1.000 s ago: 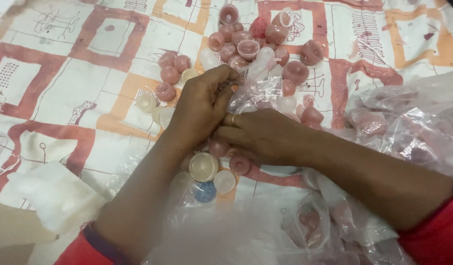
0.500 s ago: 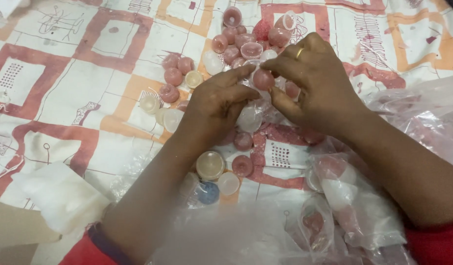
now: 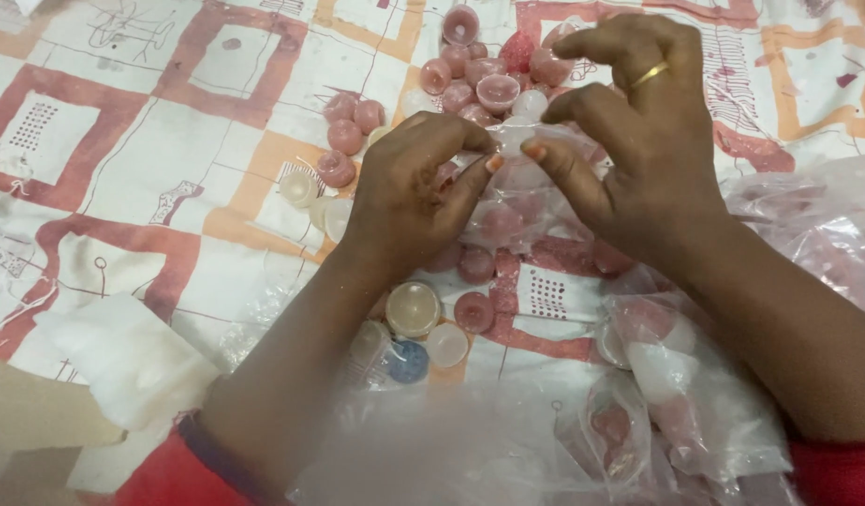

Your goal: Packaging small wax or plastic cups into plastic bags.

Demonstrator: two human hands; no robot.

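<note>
both hands are up off the cloth [image 3: 123,178] now, meeting around a small clear plastic bag [image 3: 517,201] in the middle of the view. a second ago they were lower and bunched together, the right one lying flat across toward 9 o'clock; now it has lifted and swung up to about 1 o'clock. the left hand [image 3: 409,192] pinches the bag's top edge between thumb and fingertips, and the right hand [image 3: 638,141] does the same from the other side, thumb pressed to forefinger on the plastic, the other fingers curled loosely above, gold ring [image 3: 650,73] showing. so the bag's mouth looks pulled between the two pinches, with a few pink cups visible through it.

the loose pile of pink cups [image 3: 470,70] sits at 12 o'clock, just past the fingers. nearer me, at 6 o'clock, there's a cream cup [image 3: 413,309], a blue one [image 3: 409,361] and a white one [image 3: 446,344] close together. filled plastic bags [image 3: 657,375] lie at 4 o'clock under the right forearm, and a white wad [image 3: 123,361] at 8 o'clock.
</note>
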